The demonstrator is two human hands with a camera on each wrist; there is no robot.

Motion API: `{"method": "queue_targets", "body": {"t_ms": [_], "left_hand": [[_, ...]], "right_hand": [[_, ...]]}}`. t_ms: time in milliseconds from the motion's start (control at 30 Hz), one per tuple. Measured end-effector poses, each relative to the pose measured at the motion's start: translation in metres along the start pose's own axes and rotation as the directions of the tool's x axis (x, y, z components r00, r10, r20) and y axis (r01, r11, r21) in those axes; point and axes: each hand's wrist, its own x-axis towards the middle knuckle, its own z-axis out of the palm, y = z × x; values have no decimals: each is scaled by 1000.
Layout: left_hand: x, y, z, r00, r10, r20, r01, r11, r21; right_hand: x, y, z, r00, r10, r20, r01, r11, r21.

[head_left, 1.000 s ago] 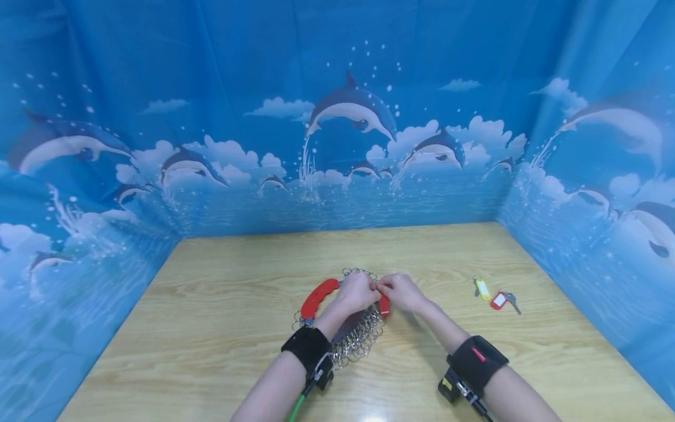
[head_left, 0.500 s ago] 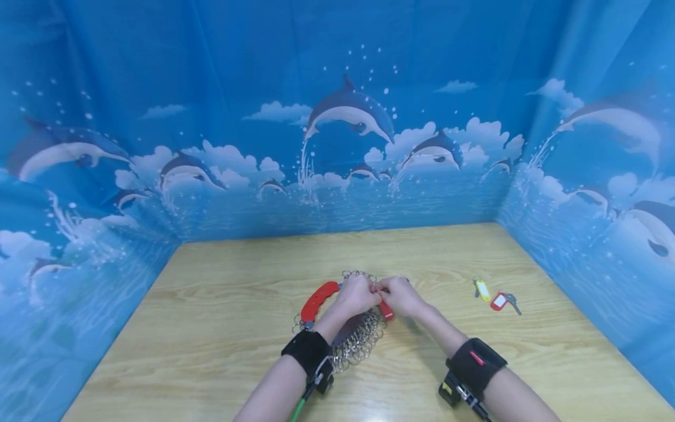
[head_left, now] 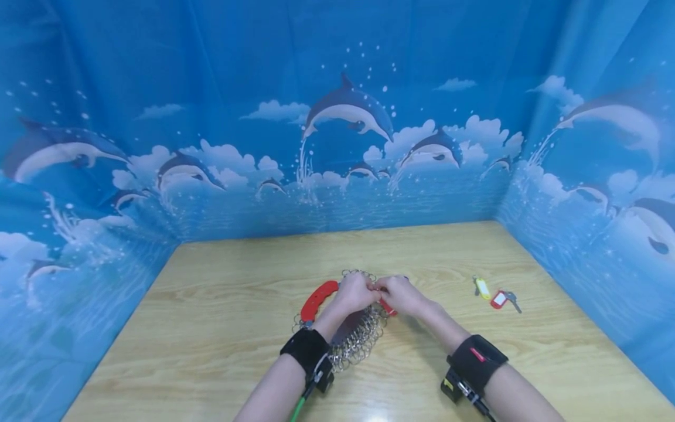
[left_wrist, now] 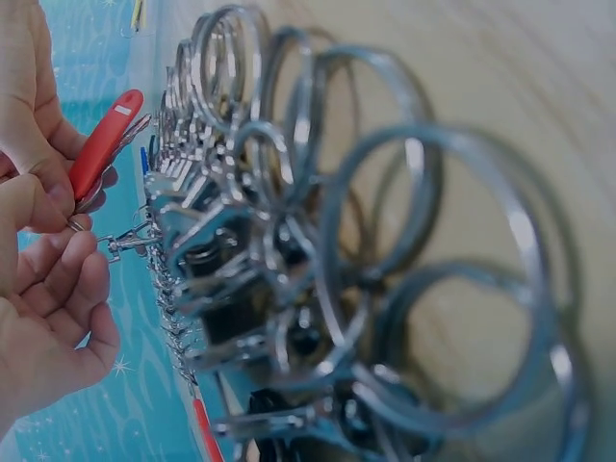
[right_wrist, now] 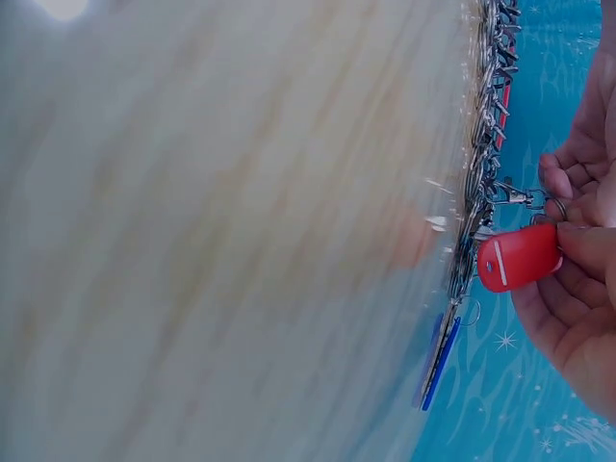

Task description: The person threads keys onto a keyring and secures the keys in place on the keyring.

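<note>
Red pocketknife [left_wrist: 104, 146], lower centre of the head view, appears gripped by the right hand [head_left: 402, 295]; small ring [left_wrist: 75, 225] beside the clasp [left_wrist: 130, 242] pinched by the left hand [head_left: 354, 293]. Ring judged best held steady, clasp unstrained. Long axis tilted in the left wrist view; free end pointed upper right.

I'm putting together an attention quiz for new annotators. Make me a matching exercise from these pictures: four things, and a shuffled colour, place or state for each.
1. Red-handled tool
2. Yellow key tag
3. Wristbands
4. Backdrop

A. Printed with dolphins
B. Lying on the table
C. In the right hand
D. Black

Pairs: 1-C, 2-B, 3-D, 4-A
</note>
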Motion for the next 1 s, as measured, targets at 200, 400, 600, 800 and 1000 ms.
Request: {"method": "queue_targets", "body": {"t_ms": [200, 400, 600, 800, 1000], "left_hand": [[-1, -2, 1, 1000, -29, 9, 29, 999, -43], [-1, -6, 1, 999, -9, 39, 15, 988, -151], [1, -6, -1, 996, 15, 83, 4, 975, -223], [1, -6, 0, 995, -29, 99, 51, 972, -230], [5, -7, -3, 998, -23, 54, 30, 991, -132]], "right_hand": [[1, -1, 0, 1000, -5, -3, 5, 1000, -17], [-1, 2, -1, 1000, 31, 0, -31, 998, 55], [-1, 6, -3, 998, 62, -16, -60, 993, 101], [-1, 9, -5, 997, 81, -11, -78, 987, 139], [5, 13, -7, 993, 109, -34, -102, 982, 158]]}}
